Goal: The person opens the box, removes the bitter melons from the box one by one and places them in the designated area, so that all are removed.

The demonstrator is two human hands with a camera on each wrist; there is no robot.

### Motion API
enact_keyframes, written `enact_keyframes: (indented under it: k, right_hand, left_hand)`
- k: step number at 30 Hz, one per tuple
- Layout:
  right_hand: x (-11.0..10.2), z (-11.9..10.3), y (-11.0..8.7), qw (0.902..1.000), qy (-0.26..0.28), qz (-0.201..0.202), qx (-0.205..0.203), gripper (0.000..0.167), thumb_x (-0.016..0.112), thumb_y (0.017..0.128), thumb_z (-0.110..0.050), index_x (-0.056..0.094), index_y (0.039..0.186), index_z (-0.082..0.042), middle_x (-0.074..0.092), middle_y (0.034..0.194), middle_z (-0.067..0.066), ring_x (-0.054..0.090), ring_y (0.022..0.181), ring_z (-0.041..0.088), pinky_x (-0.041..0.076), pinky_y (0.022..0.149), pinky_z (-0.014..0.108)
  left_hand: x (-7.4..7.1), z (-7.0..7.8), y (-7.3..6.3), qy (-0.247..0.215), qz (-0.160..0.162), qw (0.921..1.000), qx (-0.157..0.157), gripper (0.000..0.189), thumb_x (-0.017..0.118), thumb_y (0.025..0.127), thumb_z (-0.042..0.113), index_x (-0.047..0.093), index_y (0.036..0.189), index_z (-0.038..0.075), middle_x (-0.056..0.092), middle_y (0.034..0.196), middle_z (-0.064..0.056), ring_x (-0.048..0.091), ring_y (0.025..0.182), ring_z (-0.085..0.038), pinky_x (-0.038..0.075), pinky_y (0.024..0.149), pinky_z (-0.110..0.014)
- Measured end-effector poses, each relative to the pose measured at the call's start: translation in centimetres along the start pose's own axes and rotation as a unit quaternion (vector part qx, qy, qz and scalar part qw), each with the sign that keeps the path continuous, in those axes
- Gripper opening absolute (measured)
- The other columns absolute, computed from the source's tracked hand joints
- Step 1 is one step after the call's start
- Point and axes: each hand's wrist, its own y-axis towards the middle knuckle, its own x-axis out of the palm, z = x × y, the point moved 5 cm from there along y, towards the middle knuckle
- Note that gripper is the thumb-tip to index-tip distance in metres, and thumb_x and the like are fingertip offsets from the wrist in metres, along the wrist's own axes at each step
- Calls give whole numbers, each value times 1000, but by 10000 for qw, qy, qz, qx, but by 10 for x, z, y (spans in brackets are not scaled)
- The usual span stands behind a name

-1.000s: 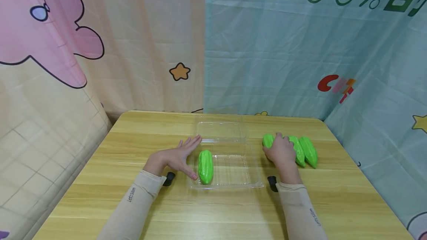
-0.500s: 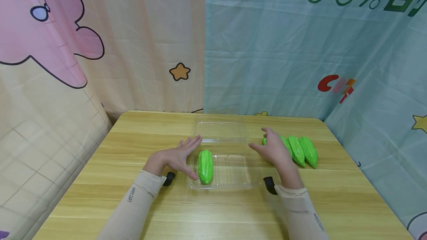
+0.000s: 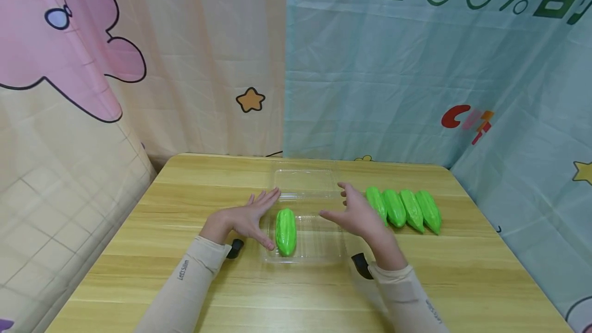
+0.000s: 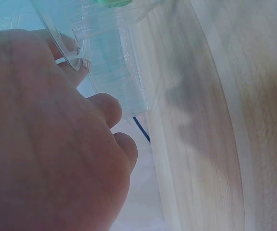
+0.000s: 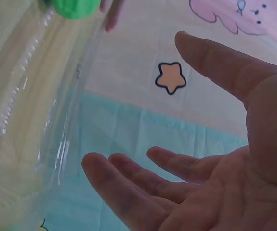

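Observation:
A clear plastic box (image 3: 319, 240) with its lid (image 3: 305, 181) folded back lies on the table. Inside, on its left side, sits a bright green, ridged, elongated fruit-like piece (image 3: 286, 232). My left hand (image 3: 245, 220) is spread at the box's left wall; in the left wrist view, the fingers of my left hand (image 4: 56, 134) touch the clear rim. My right hand (image 3: 358, 217), spread with nothing in it, hovers at the box's right side. The right wrist view shows that hand (image 5: 225, 159) with thumb and fingers apart and the box wall (image 5: 66, 134) beyond the fingertips.
Several matching green pieces (image 3: 413, 210) lie side by side on the wooden table (image 3: 296, 297), to the right of my right hand. Printed curtains (image 3: 351, 91) hang behind the table and on both sides.
My right hand has left the row of green pieces, its fingers spreading, and moved left to the box's right side. The box's right edge has shifted slightly left. My left hand stays put.

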Motion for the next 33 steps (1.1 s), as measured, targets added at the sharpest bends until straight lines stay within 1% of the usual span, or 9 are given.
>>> enact_keyframes:
  k: [5, 11, 16, 20, 24, 28, 31, 33]
  right_hand:
    - [20, -10, 0, 9998, 70, -34, -185, 92, 82, 85, -39, 33, 154, -2, 48, 144, 25, 52, 127, 43, 51, 95, 55]
    - [42, -21, -1, 9986, 227, -112, -456, 88, 82, 86, -37, 37, 152, -2, 49, 144, 23, 54, 124, 44, 54, 91, 53]
    - [55, -22, -2, 9977, 196, -357, -540, 89, 81, 86, -36, 34, 153, -1, 45, 148, 25, 53, 125, 45, 53, 92, 55]
    - [61, -22, -2, 9970, 116, -423, -633, 89, 82, 85, -35, 34, 152, 0, 45, 147, 26, 54, 123, 44, 53, 92, 56]
    - [70, -24, -3, 9963, -8, -572, -644, 91, 82, 85, -38, 35, 152, 0, 46, 146, 27, 55, 122, 42, 51, 94, 55]
    - [80, -26, -4, 9946, -179, -751, -689, 93, 82, 84, -40, 35, 152, 2, 45, 147, 27, 51, 128, 42, 46, 102, 56]
    - [83, -27, -5, 9947, -271, -701, -705, 92, 84, 83, -39, 37, 151, 3, 44, 148, 27, 48, 131, 43, 43, 105, 57]
    - [84, -27, -5, 9947, -288, -666, -734, 91, 84, 83, -39, 38, 150, 2, 45, 147, 27, 50, 129, 42, 45, 103, 57]
  left_hand:
    - [0, 0, 0, 1, 1, 10000, 29, 139, 88, 72, 51, -7, 160, 2, -13, 166, -16, -17, 149, -41, -13, 116, -59]
    - [-1, 0, 1, 9, -8, 10000, -12, 140, 88, 72, 53, -9, 160, 6, -14, 167, -15, -17, 149, -40, -13, 116, -58]
    - [0, -1, 1, 33, 8, 10000, -49, 139, 88, 71, 53, -8, 161, 5, -13, 167, -14, -17, 149, -40, -13, 116, -58]
    - [0, 0, 0, 32, 5, 10000, -33, 139, 88, 71, 53, -8, 160, 4, -13, 167, -15, -17, 149, -40, -13, 116, -58]
    - [0, 0, 0, 43, -7, 10000, -45, 140, 88, 72, 53, -8, 160, 5, -14, 167, -14, -17, 149, -40, -13, 116, -58]
    - [0, 0, 0, 49, -6, 10000, -74, 139, 88, 71, 54, -8, 160, 5, -14, 167, -13, -17, 149, -38, -12, 116, -58]
    - [1, -1, 0, 79, -2, 9999, -72, 139, 87, 72, 55, -7, 160, 4, -14, 167, -13, -17, 149, -38, -12, 116, -57]
    - [1, -1, 0, 95, 6, 9999, -53, 139, 87, 72, 55, -7, 160, 4, -14, 167, -13, -17, 149, -38, -12, 116, -58]
